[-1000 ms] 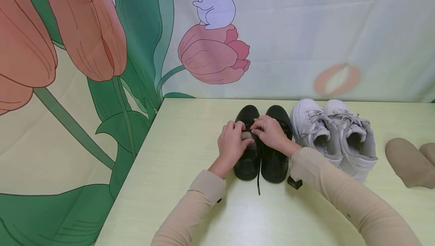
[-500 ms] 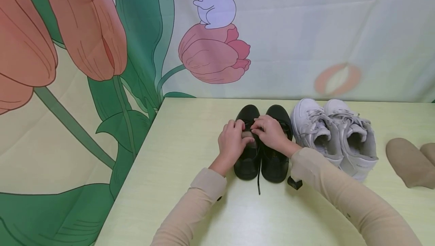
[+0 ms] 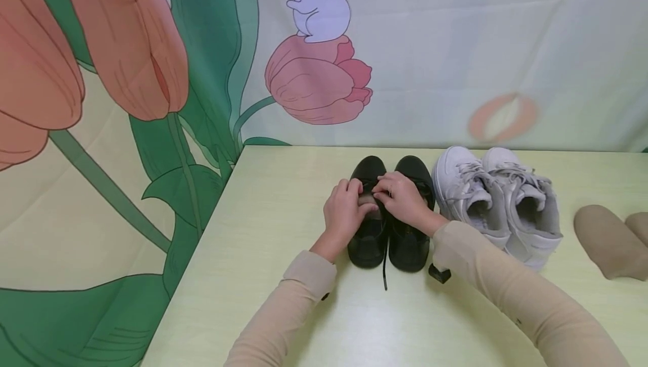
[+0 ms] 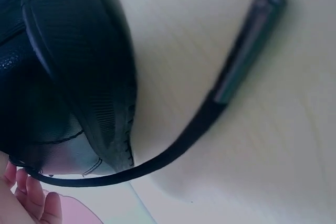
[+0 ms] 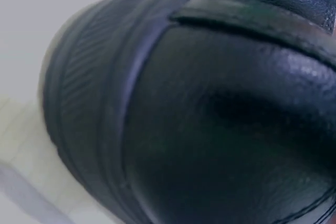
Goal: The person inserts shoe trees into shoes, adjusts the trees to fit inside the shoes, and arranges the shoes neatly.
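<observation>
Where your hands come together, at the front lacing of the leftmost low black leather shoe (image 3: 367, 246), your right hand (image 3: 406, 199) pinches the lacing between thumb and fingertips; the exact strand is too small to tell. Your left hand (image 3: 342, 213) bends its fingers over that shoe's left side, thumb reaching across the foot opening; I cannot tell whether they grasp anything. The shoe stands upright on the pale yellow-green tabletop (image 3: 283, 215), just beside its matching black leather shoe (image 3: 408, 251). A thin black cord lace with a shiny metal tip (image 4: 181, 145) trails between these 2 and ends on your side; your left wrist view shows it curving past a ridged sole. To their right, near them, stand 2 white lace-up sneakers (image 3: 458, 178), and farther right lie 2 brown round-ended pieces (image 3: 610, 243), 1 cut off by the frame. Beyond the tabletop hangs a tulip-printed cloth (image 3: 420, 63).
</observation>
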Demonstrator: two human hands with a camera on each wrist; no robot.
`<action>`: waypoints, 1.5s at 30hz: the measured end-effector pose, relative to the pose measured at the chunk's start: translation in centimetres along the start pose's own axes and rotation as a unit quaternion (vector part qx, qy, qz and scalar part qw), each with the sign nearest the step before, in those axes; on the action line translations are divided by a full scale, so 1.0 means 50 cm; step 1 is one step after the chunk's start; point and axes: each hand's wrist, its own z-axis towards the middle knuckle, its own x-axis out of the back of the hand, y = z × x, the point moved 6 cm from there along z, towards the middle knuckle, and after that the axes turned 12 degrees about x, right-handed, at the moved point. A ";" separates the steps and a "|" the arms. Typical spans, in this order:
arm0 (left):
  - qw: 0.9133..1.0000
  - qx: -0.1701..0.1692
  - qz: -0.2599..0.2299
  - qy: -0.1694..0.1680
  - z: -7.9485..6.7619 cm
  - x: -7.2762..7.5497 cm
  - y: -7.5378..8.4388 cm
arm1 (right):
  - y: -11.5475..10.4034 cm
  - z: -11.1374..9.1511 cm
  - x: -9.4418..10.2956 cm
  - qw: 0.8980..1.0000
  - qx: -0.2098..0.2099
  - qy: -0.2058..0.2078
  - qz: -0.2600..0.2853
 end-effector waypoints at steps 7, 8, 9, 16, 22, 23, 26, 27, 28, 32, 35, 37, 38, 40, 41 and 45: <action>0.998 0.034 -0.034 -0.050 0.005 -0.003 -0.009 | -0.006 -0.003 -0.003 0.999 0.027 0.000 -0.030; 0.997 0.036 -0.038 -0.054 0.005 -0.003 -0.009 | -0.006 -0.004 -0.003 0.999 0.029 0.001 -0.033; 0.997 0.038 -0.042 -0.057 0.005 -0.003 -0.009 | -0.007 -0.004 -0.003 0.999 0.031 0.003 -0.033; 0.995 0.041 -0.061 -0.074 0.005 -0.004 -0.013 | -0.009 -0.007 0.000 0.998 0.045 0.006 -0.039; 0.994 0.034 -0.069 -0.075 0.003 -0.002 -0.014 | -0.012 -0.008 0.005 0.998 0.053 0.011 -0.043; 0.994 0.033 -0.070 -0.075 0.003 -0.002 -0.014 | -0.012 -0.008 0.006 0.998 0.054 0.012 -0.043; 0.995 0.028 -0.069 -0.072 0.003 0.001 -0.013 | -0.013 -0.009 0.010 0.997 0.057 0.014 -0.043; 0.995 0.028 -0.069 -0.072 0.003 0.002 -0.013 | -0.013 -0.010 0.012 0.997 0.056 0.013 -0.042; 0.995 0.027 -0.069 -0.071 0.003 0.004 -0.013 | -0.012 -0.011 0.013 0.998 0.054 0.012 -0.043; 0.995 0.019 -0.071 -0.063 0.006 0.012 -0.006 | -0.007 -0.016 0.025 0.998 0.048 0.011 -0.043; 0.996 0.006 -0.070 -0.054 0.008 0.022 0.006 | -0.005 -0.019 0.039 0.998 0.046 0.014 -0.042; 0.996 -0.002 -0.069 -0.051 0.008 0.027 0.015 | -0.005 -0.022 0.048 0.998 0.042 0.014 -0.039; 0.996 -0.007 -0.069 -0.052 0.007 0.029 0.019 | -0.005 -0.023 0.053 0.998 0.040 0.015 -0.038; 0.996 -0.013 -0.071 -0.056 0.005 0.032 0.027 | -0.002 -0.027 0.059 0.999 0.033 0.013 -0.039; 0.995 -0.016 -0.072 -0.060 0.004 0.033 0.031 | -0.001 -0.029 0.062 0.999 0.029 0.012 -0.037; 0.994 -0.025 -0.077 -0.074 -0.001 0.034 0.044 | 0.003 -0.039 0.074 1.000 0.014 0.009 -0.023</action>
